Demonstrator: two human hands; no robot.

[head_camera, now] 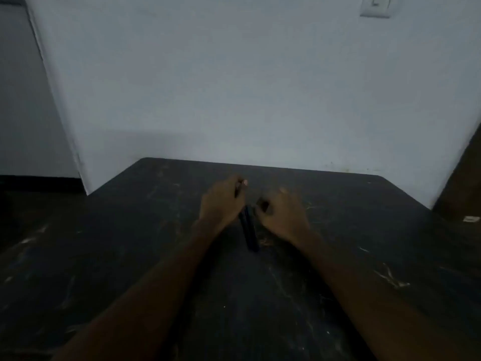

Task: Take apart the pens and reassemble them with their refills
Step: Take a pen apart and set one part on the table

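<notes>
A pale grey-white painted wall point(234, 87) fills the top half of the view, with a white switch plate point(376, 6) up in its right corner. Below it spreads the dark, scuffed and scratched tabletop point(130, 256), its far edge running against the wall. Two bare forearms reach in from the bottom, meeting near the middle of the tabletop.

The left hand point(221, 201) is curled into a loose fist, thumb and fingers pinched together at the top around a thin dark piece that pokes up between them; the picture is too dim and blurred to say which pen part it is. The right hand point(282, 217) sits just beside it, fingers bent inward around a small dark piece near the fingertips, also too blurred to name.

Between the two wrists lie dark slim pens point(249, 231), side by side and touching on the tabletop, long axis running nearly straight away from the person, far ends tucked under the left hand, near ends pointing back towards the camera, tilted slightly right. Far right, a small pale scrap point(471, 219) rests by the table edge.
</notes>
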